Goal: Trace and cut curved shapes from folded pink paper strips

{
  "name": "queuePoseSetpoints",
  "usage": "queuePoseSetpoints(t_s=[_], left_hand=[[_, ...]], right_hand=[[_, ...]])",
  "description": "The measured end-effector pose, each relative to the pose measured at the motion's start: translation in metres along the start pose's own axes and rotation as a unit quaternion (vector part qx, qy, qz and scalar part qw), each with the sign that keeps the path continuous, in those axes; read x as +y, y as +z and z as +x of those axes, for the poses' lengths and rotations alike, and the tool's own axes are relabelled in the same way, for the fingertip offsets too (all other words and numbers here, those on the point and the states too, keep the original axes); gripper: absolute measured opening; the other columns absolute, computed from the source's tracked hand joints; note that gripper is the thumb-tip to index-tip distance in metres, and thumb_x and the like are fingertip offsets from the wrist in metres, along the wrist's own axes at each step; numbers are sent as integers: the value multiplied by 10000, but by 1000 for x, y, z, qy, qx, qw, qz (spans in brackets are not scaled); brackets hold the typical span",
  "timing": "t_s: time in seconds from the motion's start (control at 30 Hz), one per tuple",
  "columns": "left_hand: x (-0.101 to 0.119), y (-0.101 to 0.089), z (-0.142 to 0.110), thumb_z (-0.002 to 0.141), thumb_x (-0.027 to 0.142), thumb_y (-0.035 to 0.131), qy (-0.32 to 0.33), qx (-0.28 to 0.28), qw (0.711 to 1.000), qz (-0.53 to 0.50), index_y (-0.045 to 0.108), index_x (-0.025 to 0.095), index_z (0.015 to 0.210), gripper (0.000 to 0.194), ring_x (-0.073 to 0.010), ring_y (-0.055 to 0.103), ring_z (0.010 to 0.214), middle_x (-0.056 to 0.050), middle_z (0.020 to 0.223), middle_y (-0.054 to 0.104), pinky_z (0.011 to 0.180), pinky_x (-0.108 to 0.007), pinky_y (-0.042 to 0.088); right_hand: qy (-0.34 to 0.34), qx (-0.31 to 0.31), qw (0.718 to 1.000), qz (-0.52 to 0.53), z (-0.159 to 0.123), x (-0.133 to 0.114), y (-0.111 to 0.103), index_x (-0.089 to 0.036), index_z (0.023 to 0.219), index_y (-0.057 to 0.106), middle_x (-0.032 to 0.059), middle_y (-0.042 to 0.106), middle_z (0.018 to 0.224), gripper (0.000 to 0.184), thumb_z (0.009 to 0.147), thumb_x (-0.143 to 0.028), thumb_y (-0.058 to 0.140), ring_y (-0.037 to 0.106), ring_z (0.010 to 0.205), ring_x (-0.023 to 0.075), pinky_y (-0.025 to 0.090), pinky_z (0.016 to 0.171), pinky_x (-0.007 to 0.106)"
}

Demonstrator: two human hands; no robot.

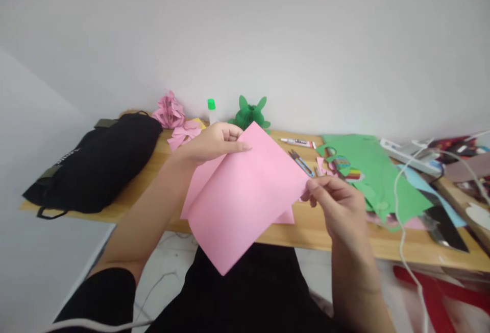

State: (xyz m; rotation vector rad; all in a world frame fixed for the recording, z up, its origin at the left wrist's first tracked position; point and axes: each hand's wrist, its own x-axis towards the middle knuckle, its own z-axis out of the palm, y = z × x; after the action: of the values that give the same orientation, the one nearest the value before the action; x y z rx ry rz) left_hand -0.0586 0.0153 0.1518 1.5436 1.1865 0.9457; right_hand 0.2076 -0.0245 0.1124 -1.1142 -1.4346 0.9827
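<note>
A sheet of pink paper (245,200) hangs tilted above the table's front edge, one corner pointing down over my lap. My left hand (220,144) is closed on its upper left edge, thumb on top and fingers behind. At the right corner my right hand (335,197) pinches the paper between thumb and fingers. More pink paper (285,216) shows under and behind the sheet, partly hidden. Just beyond the right corner lie blue-handled thread snips (301,163) and small pink paper scraps (323,168).
A black bag (103,162) lies on the wooden table (314,238) at left. Behind are a pink paper flower (169,111), a green-capped bottle (212,105), a green paper figure (250,114) and a marker (298,143). Green sheets (377,169) and a white cable (398,210) are at right.
</note>
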Motion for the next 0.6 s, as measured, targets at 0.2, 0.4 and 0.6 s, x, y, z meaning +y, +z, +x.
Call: queuePoseSetpoints(t_s=[0.2, 0.4, 0.6], left_hand=[[-55, 17, 22, 705, 439, 675, -63, -243, 951, 183, 364, 205, 483, 448, -80, 293, 445, 62, 508, 311, 452, -239, 217], [-73, 71, 36, 678, 305, 692, -60, -280, 901, 326, 503, 194, 542, 258, -128, 464, 502, 30, 540, 498, 516, -250, 343], [-46, 132, -18, 827, 56, 480, 67, -173, 858, 479, 649, 99, 896, 188, -286, 580, 1024, -163, 1003, 654, 866, -390, 410]], right_hand=[[215, -52, 972, 80, -77, 47, 13, -153, 585, 627, 3, 618, 514, 312, 723, -412, 732, 466, 428, 71, 364, 419, 194], [294, 78, 944, 132, -136, 76, 24, -160, 581, 634, 26, 635, 530, 332, 700, -454, 730, 483, 455, 92, 328, 416, 208], [321, 116, 925, 170, -155, 96, 31, -168, 597, 633, 32, 641, 527, 342, 657, -489, 733, 549, 479, 123, 338, 406, 218]])
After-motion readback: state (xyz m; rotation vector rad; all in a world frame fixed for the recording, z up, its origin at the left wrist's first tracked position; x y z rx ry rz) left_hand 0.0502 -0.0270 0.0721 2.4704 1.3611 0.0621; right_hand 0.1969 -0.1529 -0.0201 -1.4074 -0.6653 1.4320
